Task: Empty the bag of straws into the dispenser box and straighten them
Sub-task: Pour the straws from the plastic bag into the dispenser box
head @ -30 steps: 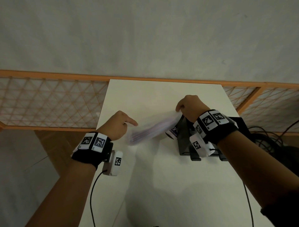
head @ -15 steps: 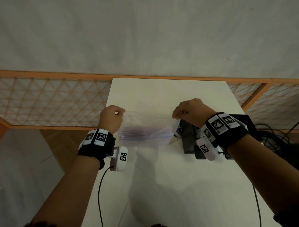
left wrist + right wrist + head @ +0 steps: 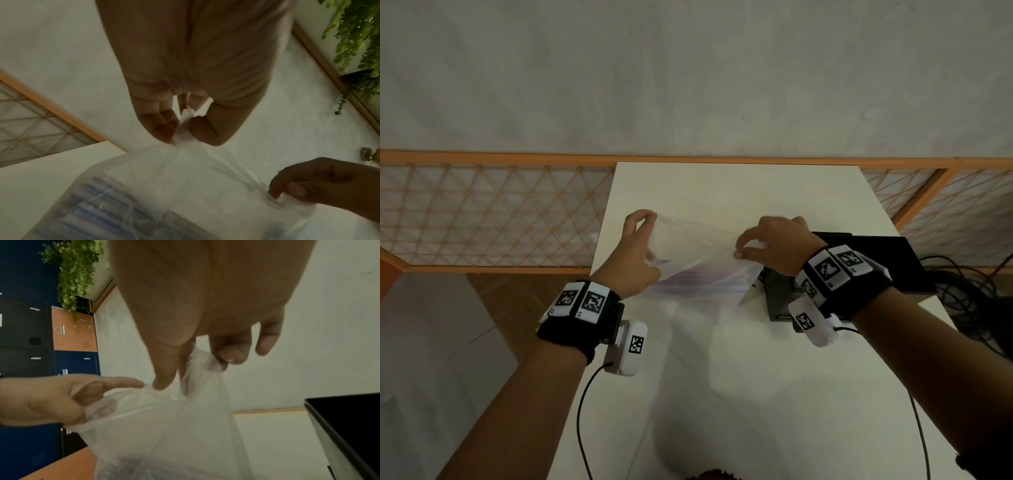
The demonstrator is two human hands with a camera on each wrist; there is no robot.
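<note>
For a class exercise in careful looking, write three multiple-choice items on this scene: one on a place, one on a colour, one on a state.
1. Where is the dispenser box?
A. under the table
B. on the table, on the person's right
C. on the floor

2. What colour is the box?
A. black
B. red
C. yellow

3. How is the bag of straws held?
A. lying untouched
B. left hand only
C. pinched by both hands

B: it stands beside the right hand.
A: its walls are black.
C: the left hand and the right each pinch its top edge.
</note>
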